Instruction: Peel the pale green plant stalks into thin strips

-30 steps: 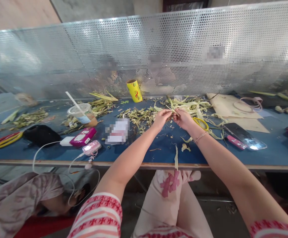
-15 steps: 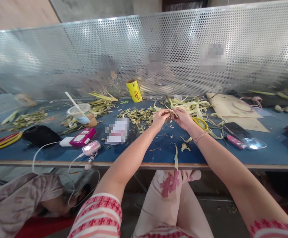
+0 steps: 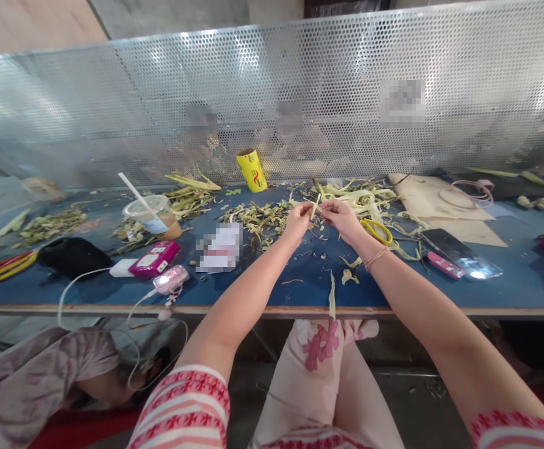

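Note:
A thin pale plant strip [image 3: 316,204] stands slanted between my two hands over the blue table. My left hand [image 3: 300,219] pinches it from the left side. Close by on the right, my right hand [image 3: 339,218] has its thumb and fingers pressed together at the strip; the exact contact is too small to make out. Behind my left hand spreads a heap of short greenish plant scraps [image 3: 265,218]. Longer pale husk-like strips [image 3: 370,194] lie in a pile behind my right hand. A yellow ring-shaped band [image 3: 378,232] lies beside my right wrist.
A perforated metal screen [image 3: 253,81] closes off the table's far side, with a yellow tube [image 3: 252,169] before it. To the left stand a plastic cup with straw [image 3: 149,209] and a magenta box [image 3: 155,258]. A phone [image 3: 461,252] lies right. Another person's leg [image 3: 42,380] is lower left.
My hands have drawn slightly apart and shifted a little left. The pale strip now points upward between them, where before it lay more level. The camera view has shifted slightly.

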The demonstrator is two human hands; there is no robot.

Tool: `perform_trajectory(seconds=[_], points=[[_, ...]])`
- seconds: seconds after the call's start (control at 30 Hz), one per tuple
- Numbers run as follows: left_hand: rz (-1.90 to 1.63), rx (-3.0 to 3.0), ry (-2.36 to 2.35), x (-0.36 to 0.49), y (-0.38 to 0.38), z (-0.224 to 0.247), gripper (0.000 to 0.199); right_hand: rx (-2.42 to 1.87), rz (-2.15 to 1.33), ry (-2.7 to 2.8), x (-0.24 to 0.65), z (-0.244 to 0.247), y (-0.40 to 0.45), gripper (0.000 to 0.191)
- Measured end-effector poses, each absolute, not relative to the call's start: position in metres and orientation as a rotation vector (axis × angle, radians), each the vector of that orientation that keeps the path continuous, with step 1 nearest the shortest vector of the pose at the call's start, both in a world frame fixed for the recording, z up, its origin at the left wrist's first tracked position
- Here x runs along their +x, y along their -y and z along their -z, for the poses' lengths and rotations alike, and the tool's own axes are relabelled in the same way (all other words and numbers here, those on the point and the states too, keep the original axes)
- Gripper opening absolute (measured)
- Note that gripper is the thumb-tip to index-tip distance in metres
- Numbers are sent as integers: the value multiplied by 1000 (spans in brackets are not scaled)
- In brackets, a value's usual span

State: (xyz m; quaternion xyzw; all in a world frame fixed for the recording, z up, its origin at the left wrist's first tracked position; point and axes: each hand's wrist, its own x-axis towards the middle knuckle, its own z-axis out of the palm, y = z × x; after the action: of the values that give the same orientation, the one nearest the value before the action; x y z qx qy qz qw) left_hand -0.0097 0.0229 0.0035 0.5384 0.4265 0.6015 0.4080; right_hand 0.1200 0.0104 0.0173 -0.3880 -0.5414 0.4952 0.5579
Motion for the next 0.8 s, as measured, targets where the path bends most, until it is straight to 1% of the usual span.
perform_trajectory(seconds=[0.1, 0.3, 0.53, 0.7, 0.8], points=[[-1517, 1404, -1131, -12, -21, -7, 10, -958, -1141, 1356, 122, -17, -12, 23], [-1523, 1579, -1151, -19, -26, -5, 15, -987, -1146, 1422, 126, -17, -15, 31], [-1486, 1416, -1002, -18, -30, -1, 15, -938, -1190, 1469, 132, -18, -15, 37], [-1447, 1236, -952, -15, -28, -3, 9, -933, -1132, 1490, 131, -16, -17, 33], [-1460, 1213, -980, -14, -26, -5, 9, -960, -956, 1530, 127, -13, -18, 26]])
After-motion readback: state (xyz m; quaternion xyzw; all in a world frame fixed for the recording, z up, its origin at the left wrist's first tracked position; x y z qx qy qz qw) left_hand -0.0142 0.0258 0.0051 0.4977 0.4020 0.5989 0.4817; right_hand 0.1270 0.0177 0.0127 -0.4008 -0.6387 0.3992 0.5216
